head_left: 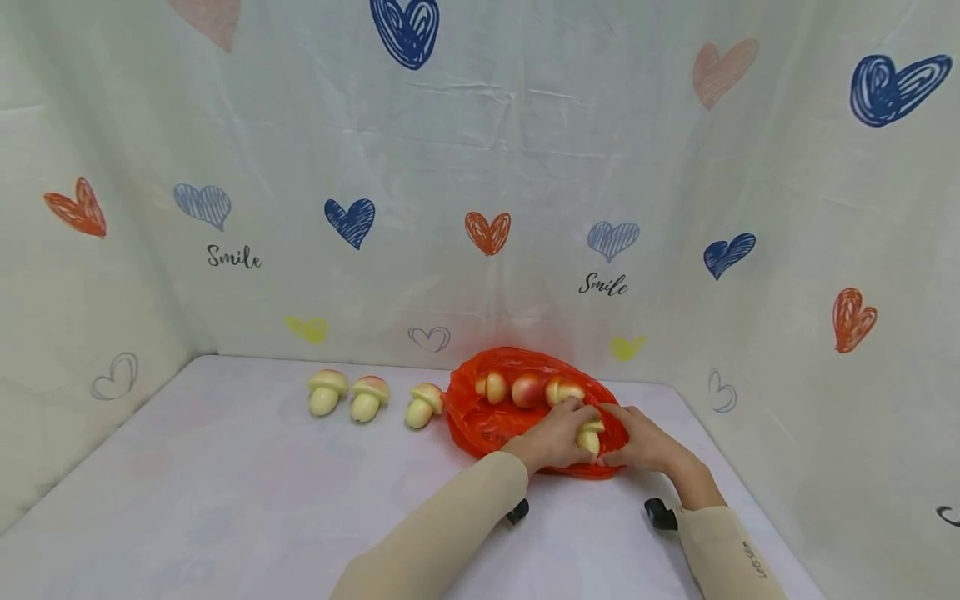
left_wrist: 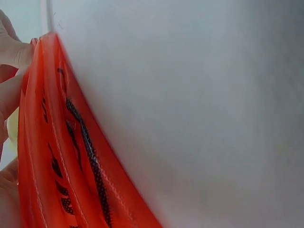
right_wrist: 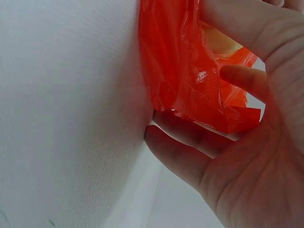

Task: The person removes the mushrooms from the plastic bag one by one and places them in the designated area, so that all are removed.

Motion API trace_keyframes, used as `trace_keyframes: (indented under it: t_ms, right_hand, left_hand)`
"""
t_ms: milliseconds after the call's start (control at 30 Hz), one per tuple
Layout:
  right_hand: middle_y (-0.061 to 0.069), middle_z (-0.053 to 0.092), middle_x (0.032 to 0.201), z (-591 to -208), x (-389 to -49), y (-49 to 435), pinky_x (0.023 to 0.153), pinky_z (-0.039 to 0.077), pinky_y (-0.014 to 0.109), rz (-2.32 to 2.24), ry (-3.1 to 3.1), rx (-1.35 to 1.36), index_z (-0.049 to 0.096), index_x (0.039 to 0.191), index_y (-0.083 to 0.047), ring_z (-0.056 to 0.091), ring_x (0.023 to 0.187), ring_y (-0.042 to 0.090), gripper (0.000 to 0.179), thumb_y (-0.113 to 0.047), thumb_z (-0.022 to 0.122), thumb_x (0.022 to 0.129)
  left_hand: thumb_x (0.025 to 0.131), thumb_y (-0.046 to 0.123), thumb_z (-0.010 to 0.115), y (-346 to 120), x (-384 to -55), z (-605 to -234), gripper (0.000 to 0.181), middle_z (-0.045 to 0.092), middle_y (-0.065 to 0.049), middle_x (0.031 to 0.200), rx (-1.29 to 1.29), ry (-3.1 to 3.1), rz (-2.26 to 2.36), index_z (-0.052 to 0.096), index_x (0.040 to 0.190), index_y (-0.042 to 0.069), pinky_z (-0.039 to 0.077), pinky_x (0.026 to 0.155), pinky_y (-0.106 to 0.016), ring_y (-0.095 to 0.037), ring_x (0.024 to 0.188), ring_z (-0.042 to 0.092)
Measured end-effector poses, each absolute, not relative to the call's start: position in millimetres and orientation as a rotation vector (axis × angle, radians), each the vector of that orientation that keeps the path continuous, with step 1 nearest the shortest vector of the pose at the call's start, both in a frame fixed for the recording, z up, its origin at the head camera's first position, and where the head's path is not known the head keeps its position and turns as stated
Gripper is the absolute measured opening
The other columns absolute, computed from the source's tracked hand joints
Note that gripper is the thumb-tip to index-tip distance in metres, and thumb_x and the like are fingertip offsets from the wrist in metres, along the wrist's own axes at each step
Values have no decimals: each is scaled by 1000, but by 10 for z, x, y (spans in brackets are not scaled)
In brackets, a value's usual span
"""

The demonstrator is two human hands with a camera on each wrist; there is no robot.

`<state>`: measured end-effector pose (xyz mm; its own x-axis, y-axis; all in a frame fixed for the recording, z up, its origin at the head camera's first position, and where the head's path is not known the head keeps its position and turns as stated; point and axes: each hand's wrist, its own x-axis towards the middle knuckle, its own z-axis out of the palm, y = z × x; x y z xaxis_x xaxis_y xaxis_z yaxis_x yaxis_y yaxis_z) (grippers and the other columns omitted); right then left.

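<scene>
A red plastic bag (head_left: pixel 480 425) lies spread on the table with its mouth turned up. Inside it sit several pale yellow toy mushrooms (head_left: pixel 495 388) with reddish caps. My left hand (head_left: pixel 551 435) reaches over the bag's near side and holds one mushroom (head_left: pixel 589 439) between thumb and fingers. At the bag's right side, my right hand (head_left: pixel 648 440) grips the plastic edge; in the right wrist view its fingers curl around the red film. The left wrist view shows mostly the bag's printed side (left_wrist: pixel 57 142), hiding most of the held mushroom.
Outside the bag to the left stand a row of 3 mushrooms (head_left: pixel 365 398) on the white table (head_left: pixel 247 492). A white curtain (head_left: pixel 525 167) printed with hearts hangs behind and on both sides. Black wrist devices (head_left: pixel 661 514) show near both cuffs.
</scene>
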<state>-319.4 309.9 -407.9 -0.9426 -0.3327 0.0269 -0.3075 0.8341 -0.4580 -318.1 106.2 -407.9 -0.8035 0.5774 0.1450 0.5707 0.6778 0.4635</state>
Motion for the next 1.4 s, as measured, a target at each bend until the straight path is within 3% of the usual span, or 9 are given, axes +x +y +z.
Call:
trace_keyframes:
  t_ms: [233, 467, 733, 1400]
  right_hand:
    - [17, 45, 130, -4092, -3198, 3109, 95, 41, 59, -728, 2958, -518, 42, 142, -9, 46, 116, 35, 86, -32, 83, 71]
    - [17, 46, 129, -4091, -3201, 3104, 94, 42, 57, -729, 2961, -511, 41, 142, -8, 46, 116, 34, 88, -33, 84, 70]
    - [17, 45, 131, -4099, -3203, 3101, 94, 42, 57, -719, 2961, -504, 41, 142, -8, 46, 117, 34, 90, -35, 84, 68]
    - [17, 44, 132, -4075, -3179, 3073, 94, 42, 58, -717, 2954, -463, 41, 142, -9, 46, 116, 34, 88, -33, 84, 69]
  left_hand:
    - [79, 38, 77, 1088, -3168, -4088, 60, 43, 7, 124, 985, 2865, 799, 52, 132, 28, 47, 89, -26, -10, 114, 42]
    - [81, 27, 77, 1095, -3201, -4115, 52, 46, 6, 122, 976, 2884, 842, 52, 126, 26, 46, 88, -24, -11, 109, 45]
    - [81, 25, 77, 1082, -3257, -4165, 57, 45, 4, 131, 970, 2904, 829, 52, 132, 23, 44, 92, -25, -11, 113, 45]
    - [80, 22, 79, 1010, -3252, -4145, 60, 46, 3, 133, 995, 2897, 874, 52, 133, 19, 40, 97, -21, -9, 116, 46]
